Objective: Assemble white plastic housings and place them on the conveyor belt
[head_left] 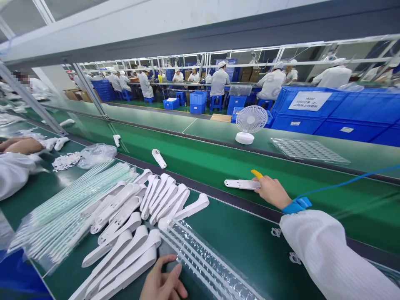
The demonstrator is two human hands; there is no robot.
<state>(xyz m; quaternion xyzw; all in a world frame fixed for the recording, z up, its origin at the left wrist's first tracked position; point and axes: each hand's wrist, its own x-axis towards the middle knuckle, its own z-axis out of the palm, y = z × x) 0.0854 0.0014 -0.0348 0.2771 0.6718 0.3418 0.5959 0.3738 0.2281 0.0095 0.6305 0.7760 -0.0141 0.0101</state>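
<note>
My right hand (pixel 272 191), with a yellow finger cot and a blue wrist strap (pixel 296 205), reaches over the green conveyor belt (pixel 200 166). Its fingers grip one end of a long white plastic housing (pixel 240 183), whose other end points left. My left hand (pixel 164 281) is low in the view, fingers apart and loosely bent, holding nothing. Its fingertips are beside a clear bag of white strips (pixel 203 258); whether they touch it I cannot tell. To its left lie several curved white plastic handles (pixel 125 258) in a pile, with more housings (pixel 117 204) behind.
Clear bags of thin pale rods (pixel 71 212) lie at left. Another white part (pixel 159 158) sits on the belt. Beyond stand a small white fan (pixel 251 121), a clear tray (pixel 309 150) and blue crates (pixel 309 110). A co-worker's sleeve (pixel 14 173) shows at left; a blue cord (pixel 350 181) trails right.
</note>
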